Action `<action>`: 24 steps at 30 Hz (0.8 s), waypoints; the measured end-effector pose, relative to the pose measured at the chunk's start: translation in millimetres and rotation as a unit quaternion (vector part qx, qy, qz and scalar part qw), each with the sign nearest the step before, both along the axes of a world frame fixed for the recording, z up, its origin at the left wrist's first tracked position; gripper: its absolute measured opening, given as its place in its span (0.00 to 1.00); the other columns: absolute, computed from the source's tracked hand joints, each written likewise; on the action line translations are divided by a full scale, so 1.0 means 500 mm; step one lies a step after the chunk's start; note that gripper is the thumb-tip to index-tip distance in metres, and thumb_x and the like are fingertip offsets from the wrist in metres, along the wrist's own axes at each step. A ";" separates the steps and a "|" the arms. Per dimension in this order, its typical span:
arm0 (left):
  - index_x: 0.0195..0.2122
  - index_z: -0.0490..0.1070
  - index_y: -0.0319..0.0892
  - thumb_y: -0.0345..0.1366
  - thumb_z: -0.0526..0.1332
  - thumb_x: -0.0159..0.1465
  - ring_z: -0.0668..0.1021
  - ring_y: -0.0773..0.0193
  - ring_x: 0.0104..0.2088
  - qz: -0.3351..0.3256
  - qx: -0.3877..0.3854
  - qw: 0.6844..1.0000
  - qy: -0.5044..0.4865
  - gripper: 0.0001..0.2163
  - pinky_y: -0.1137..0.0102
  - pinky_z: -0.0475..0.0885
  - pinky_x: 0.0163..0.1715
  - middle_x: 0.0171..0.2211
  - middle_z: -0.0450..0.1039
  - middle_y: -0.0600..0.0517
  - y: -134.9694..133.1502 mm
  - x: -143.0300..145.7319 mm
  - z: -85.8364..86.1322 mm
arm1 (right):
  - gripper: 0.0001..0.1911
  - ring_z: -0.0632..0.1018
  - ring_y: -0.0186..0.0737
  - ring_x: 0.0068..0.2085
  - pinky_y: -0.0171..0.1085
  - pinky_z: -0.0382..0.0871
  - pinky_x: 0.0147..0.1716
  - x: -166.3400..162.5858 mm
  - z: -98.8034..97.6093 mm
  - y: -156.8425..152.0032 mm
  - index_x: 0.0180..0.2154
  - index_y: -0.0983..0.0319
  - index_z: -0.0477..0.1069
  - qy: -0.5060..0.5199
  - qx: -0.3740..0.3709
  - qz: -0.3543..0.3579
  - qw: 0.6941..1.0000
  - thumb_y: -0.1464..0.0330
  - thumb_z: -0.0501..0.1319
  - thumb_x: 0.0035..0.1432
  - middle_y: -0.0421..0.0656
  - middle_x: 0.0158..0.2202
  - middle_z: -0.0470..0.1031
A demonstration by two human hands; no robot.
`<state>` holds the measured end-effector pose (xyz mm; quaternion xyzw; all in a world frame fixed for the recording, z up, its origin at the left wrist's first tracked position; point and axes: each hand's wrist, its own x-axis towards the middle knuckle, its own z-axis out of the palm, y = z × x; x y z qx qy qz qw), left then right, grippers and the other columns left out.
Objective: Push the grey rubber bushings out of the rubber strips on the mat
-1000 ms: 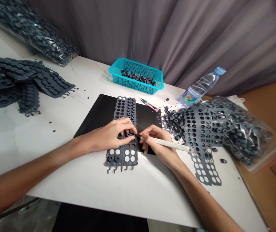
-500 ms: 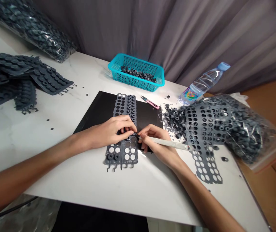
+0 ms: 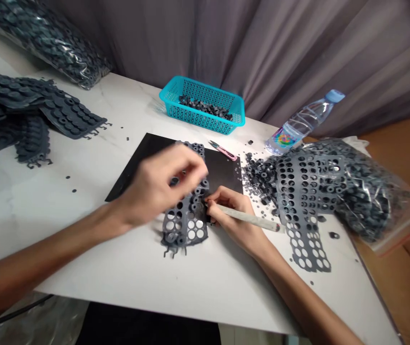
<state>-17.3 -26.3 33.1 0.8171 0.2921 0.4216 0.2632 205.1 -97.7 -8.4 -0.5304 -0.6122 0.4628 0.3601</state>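
Note:
A dark grey rubber sheet [image 3: 171, 217] with rows of round holes and ring-shaped plugs lies partly over a black mat [image 3: 128, 179] in front of me. My left hand [image 3: 171, 179] is raised above the sheet, blurred by motion. Its fingers are curled, thumb and forefinger close together; what they pinch, if anything, I cannot make out. My right hand [image 3: 235, 215] rests at the sheet's right edge, closed around a pale, pen-like tool [image 3: 250, 218]. The tool's tip points left at the sheet and is hard to see among the fingers.
A blue basket [image 3: 199, 120] holds small dark parts, with pink-handled snips [image 3: 222, 150] in front. To the right are loose parts [image 3: 260, 175], a punched sheet [image 3: 303, 201], a filled plastic bag [image 3: 370, 201] and a water bottle [image 3: 303, 122]. More rubber sheets [image 3: 70, 115] and another bag [image 3: 61, 52] are at left.
My left hand has lifted off the sheet, moving up and slightly left. The sheet has shifted a little right and its near end looks turned. My right hand stays nearly in place with the tool.

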 end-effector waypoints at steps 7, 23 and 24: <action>0.44 0.77 0.41 0.44 0.67 0.69 0.81 0.64 0.39 -0.059 -0.343 0.932 -0.104 0.11 0.70 0.78 0.41 0.42 0.79 0.49 0.029 -0.026 0.007 | 0.07 0.76 0.33 0.23 0.32 0.72 0.22 -0.003 0.008 0.007 0.37 0.62 0.72 0.096 -0.039 -0.033 0.994 0.65 0.63 0.66 0.39 0.29 0.77; 0.55 0.76 0.39 0.41 0.64 0.72 0.80 0.55 0.59 -0.161 -0.589 0.784 -0.111 0.15 0.62 0.68 0.66 0.52 0.82 0.43 -0.013 -0.013 -0.020 | 0.11 0.75 0.33 0.21 0.32 0.71 0.19 0.017 0.003 0.028 0.37 0.62 0.73 0.036 0.050 -0.110 0.992 0.60 0.64 0.67 0.40 0.28 0.77; 0.56 0.76 0.39 0.41 0.64 0.72 0.79 0.55 0.59 -0.161 -0.592 0.782 -0.112 0.15 0.63 0.68 0.66 0.52 0.82 0.43 -0.013 -0.013 -0.021 | 0.11 0.75 0.33 0.22 0.32 0.71 0.19 0.017 0.003 0.027 0.38 0.61 0.73 0.032 0.050 -0.108 0.992 0.60 0.64 0.67 0.40 0.28 0.77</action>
